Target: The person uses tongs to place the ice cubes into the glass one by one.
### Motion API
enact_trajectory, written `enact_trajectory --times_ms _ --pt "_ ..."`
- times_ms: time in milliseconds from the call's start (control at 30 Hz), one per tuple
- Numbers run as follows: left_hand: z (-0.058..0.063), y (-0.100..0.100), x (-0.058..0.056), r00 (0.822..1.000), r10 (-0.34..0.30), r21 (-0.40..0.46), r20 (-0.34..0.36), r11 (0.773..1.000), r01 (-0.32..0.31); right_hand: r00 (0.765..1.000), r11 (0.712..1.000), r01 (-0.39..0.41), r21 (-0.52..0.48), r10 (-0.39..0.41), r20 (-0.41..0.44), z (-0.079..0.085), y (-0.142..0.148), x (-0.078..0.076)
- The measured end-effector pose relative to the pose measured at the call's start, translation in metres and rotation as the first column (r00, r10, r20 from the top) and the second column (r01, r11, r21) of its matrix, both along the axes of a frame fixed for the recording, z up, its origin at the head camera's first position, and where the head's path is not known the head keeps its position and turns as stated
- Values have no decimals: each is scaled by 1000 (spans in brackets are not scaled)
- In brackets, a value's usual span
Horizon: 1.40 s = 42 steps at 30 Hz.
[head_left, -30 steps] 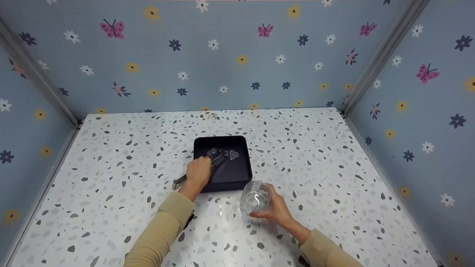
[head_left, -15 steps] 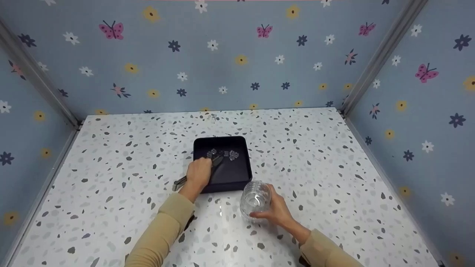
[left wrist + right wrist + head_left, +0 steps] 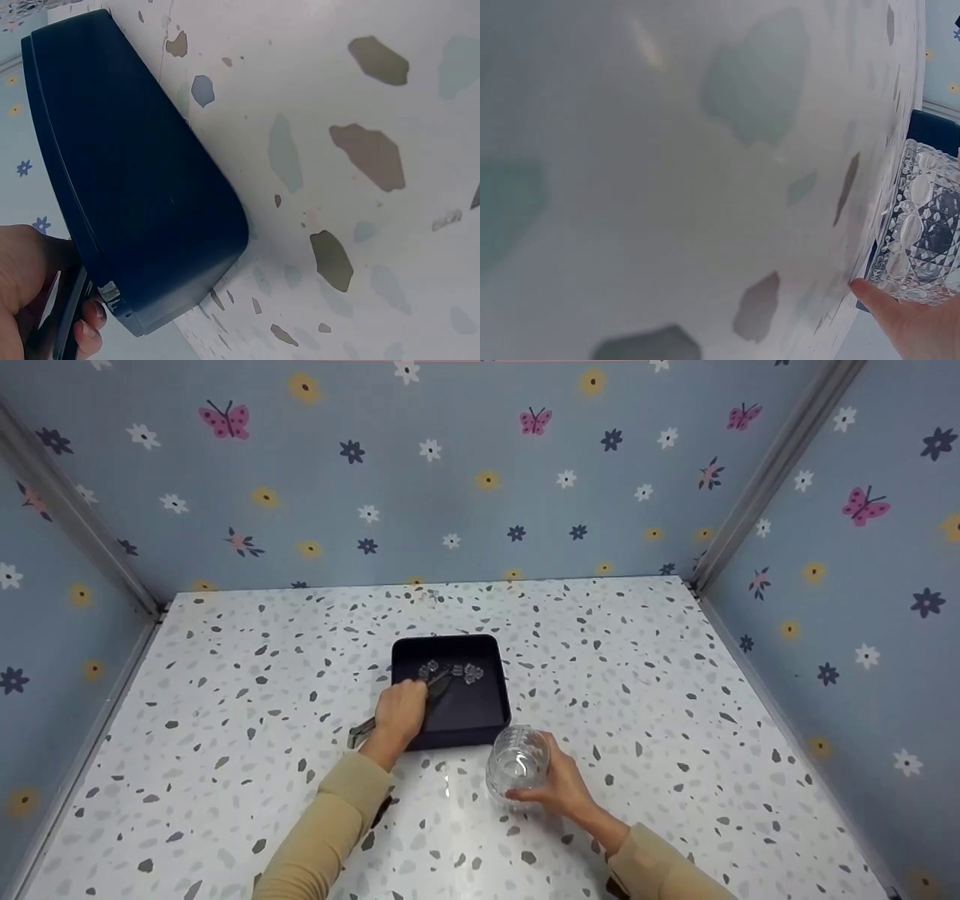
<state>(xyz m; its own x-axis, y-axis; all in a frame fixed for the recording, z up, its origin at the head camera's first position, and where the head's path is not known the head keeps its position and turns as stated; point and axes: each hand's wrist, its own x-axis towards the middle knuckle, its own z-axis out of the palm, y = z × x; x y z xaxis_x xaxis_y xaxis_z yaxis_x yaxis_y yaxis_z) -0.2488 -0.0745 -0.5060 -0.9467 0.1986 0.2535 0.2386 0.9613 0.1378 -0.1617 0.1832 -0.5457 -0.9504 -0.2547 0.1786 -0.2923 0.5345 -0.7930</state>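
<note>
My left hand [image 3: 401, 711] grips a pair of tongs [image 3: 363, 731] over the left side of a dark square tray [image 3: 469, 710]. The tongs' tips reach down among several small clear cubes, like ice cubes [image 3: 472, 673], toward the back of the tray. In the left wrist view, the fingers wrap round the black and metal tongs [image 3: 61, 311] beside the tray's rim. My right hand [image 3: 559, 784] holds a clear, patterned glass [image 3: 517, 765] just off the tray's near right corner. The right wrist view shows the thumb low against the glass's cut-diamond side [image 3: 922, 225].
A white speckled tabletop [image 3: 637, 697] spreads round the tray and the glass. Blue panels with flowers and butterflies [image 3: 435, 495] stand at the back and on both sides, with grey frame posts [image 3: 772, 472] at the corners.
The tongs' tips shift slightly among the clear cubes, spread apart half a second ago and closer together now. The right hand and the glass stay in place.
</note>
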Motion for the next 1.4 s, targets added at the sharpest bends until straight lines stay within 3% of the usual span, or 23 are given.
enact_trajectory --times_ms 600,933,1400 --pt "9 0 10 999 38 55 2 998 -38 1000 999 -21 -30 22 13 0 1 0" --pt "16 0 23 991 28 90 -131 996 -16 1000 999 -25 -34 25 11 -1 1 -1" --pt "34 11 45 984 -34 117 -177 992 56 1000 1000 -11 8 11 -13 0 1 -1"
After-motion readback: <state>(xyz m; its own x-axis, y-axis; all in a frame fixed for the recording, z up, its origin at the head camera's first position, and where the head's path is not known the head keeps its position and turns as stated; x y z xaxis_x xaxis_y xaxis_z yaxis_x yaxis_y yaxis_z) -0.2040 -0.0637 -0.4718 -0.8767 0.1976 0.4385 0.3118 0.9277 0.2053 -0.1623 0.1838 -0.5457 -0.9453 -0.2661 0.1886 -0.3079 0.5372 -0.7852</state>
